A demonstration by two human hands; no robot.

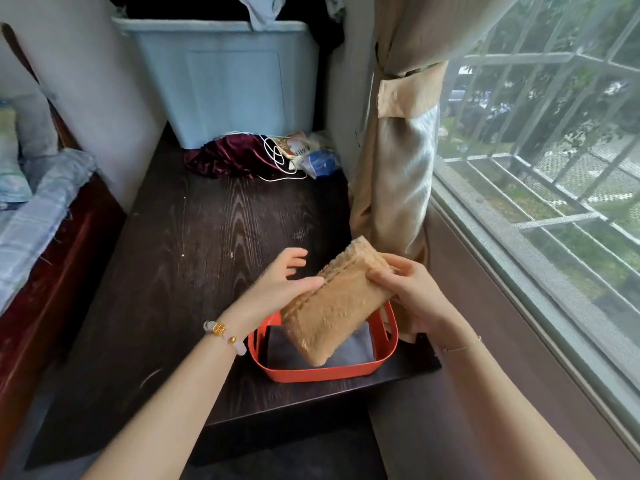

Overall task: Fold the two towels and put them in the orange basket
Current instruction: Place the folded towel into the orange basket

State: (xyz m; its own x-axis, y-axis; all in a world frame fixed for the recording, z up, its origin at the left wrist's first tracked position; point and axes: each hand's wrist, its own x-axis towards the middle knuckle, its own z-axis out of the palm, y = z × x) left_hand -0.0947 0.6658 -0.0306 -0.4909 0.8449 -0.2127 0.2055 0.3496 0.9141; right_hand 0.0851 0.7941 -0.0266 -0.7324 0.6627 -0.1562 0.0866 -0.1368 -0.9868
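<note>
Right hand [412,296]: grasping the tan towel [339,306] at its right edge, fingers curled over the top face.
Left hand [280,278]: released, fingers straight; its thumb side touches the towel's left edge.
Tan towel: folded into a thick pad, held tilted above the basket [311,374], lower corner dipping inside the rim.
Grey towel [284,348]: folded, lying flat on the basket floor.
Basket: near right corner of the tabletop [194,254].
Handling: judged light, soft and floppy, neither slippery nor fragile; the layers may spring open.
Hold points: opposite edges of the stack, pinching all layers together.
Far edge: blue bin [225,81].
</note>
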